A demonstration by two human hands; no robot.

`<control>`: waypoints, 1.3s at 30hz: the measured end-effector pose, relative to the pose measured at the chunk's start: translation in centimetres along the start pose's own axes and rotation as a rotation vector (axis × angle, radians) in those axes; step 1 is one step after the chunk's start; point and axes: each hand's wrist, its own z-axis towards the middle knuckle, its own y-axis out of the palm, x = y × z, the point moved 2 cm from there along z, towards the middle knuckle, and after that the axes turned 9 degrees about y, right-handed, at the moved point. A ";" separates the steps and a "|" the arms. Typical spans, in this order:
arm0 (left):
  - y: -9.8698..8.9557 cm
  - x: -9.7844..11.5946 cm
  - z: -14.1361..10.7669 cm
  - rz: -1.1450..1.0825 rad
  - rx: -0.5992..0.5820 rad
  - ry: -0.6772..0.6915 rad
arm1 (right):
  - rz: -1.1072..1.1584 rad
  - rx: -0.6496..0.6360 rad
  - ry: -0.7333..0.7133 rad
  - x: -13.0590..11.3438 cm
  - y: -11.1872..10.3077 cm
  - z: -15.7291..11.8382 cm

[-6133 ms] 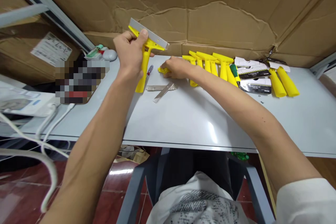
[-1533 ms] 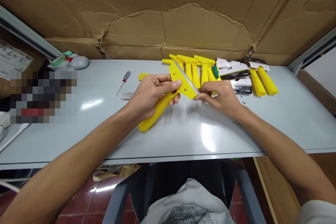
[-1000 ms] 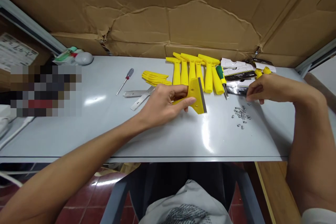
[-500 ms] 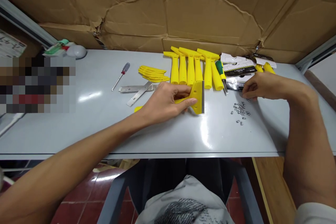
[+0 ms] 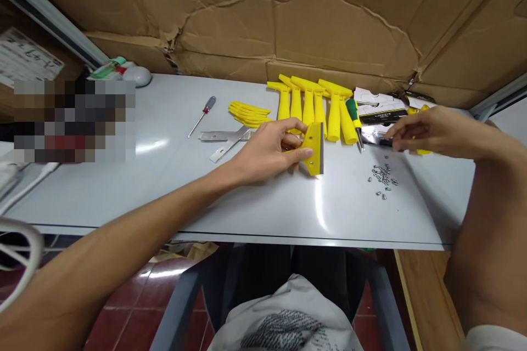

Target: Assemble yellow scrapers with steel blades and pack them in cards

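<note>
Indoors at a pale table (image 5: pixel 247 214), a person's left hand (image 5: pixel 268 148) grasps a yellow scraper (image 5: pixel 313 148), thumb on the flat head, fingers wrapped behind, the metal edge facing the right hand (image 5: pixel 436 130). That hand hangs with fingers curled toward the thumb; whether they pinch anything small cannot be told.

By its look, the scraper is light, stiff plastic, smooth enough to turn in a loose grip and unlikely to break. The neck and handle offer the safest hold; the metal edge is probably sharp and best kept clear of the fingertips. At least 2 holes show in the head, and whether its parts are fastened together is unclear.

Nearer the person than the right hand lies a loose heap of small metal screws (image 5: pixel 383 176), in no tray or cup. Just beyond that hand's fingertips, toward the left hand, overlap white and black packages (image 5: pixel 381 105); what they contain, if anything, does not show.

Beyond the left hand stretches a row of yellow handles (image 5: pixel 308 103), a green-gripped screwdriver (image 5: pixel 352 111) at its right end. Left of the same hand rest stacked yellow plates (image 5: pixel 249 112) and crossed metal strips (image 5: pixel 222 148).
</note>
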 end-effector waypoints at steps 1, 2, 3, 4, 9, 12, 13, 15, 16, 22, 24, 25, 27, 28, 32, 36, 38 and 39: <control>0.0 0.0 0.0 -0.037 -0.008 -0.003 | 0.139 0.037 -0.048 -0.8 0.0 -0.3; 0.0 0.1 -0.1 -0.072 -0.021 -0.005 | 0.291 0.068 -0.109 -1.7 0.3 -0.5; 0.0 0.2 -0.2 -0.103 -0.037 -0.007 | 0.420 0.105 -0.178 -2.8 0.8 -0.7; 0.1 0.2 -0.2 -0.129 -0.053 -0.009 | 0.527 0.118 -0.230 -3.9 1.6 -0.7; 0.5 0.8 -0.6 -0.187 -0.129 -0.015 | 0.836 0.051 -0.433 -8.8 7.0 0.3; 0.8 1.1 -0.8 -0.212 -0.162 -0.012 | 0.951 0.024 -0.442 -10.0 8.9 0.5; 0.9 1.2 -0.8 -0.219 -0.167 -0.013 | 0.982 0.004 -0.438 -10.2 9.3 0.5; 0.9 1.3 -0.9 -0.228 -0.166 -0.012 | 1.044 -0.032 -0.440 -10.4 9.8 0.5; 0.9 1.4 -0.9 -0.228 -0.163 -0.011 | 1.075 -0.045 -0.438 -10.4 9.9 0.4; 1.0 1.5 -1.1 -0.221 -0.157 0.022 | 1.192 -0.134 -0.360 -10.5 10.9 0.6; 1.0 1.5 -1.1 -0.208 -0.157 0.028 | 1.224 -0.152 -0.350 -10.6 10.9 0.5; 1.0 1.4 -1.2 -0.205 -0.158 0.029 | 1.235 -0.155 -0.346 -10.7 10.9 0.4; 1.1 1.4 -1.2 -0.201 -0.157 0.027 | 1.249 -0.150 -0.343 -10.8 10.9 0.3; 1.1 1.5 -1.2 -0.192 -0.156 0.026 | 1.253 -0.147 -0.339 -10.9 10.9 0.2; 1.1 1.6 -1.3 -0.127 -0.144 0.041 | 1.258 -0.172 -0.295 -11.0 11.1 0.2; 1.2 1.7 -1.3 -0.111 -0.137 0.046 | 1.236 -0.247 -0.254 -11.2 11.6 0.1; 1.2 1.7 -1.3 -0.091 -0.130 0.045 | 1.217 -0.265 -0.252 -11.2 11.8 0.0; 1.2 1.7 -1.3 -0.079 -0.125 0.050 | 1.209 -0.262 -0.255 -11.2 11.9 0.0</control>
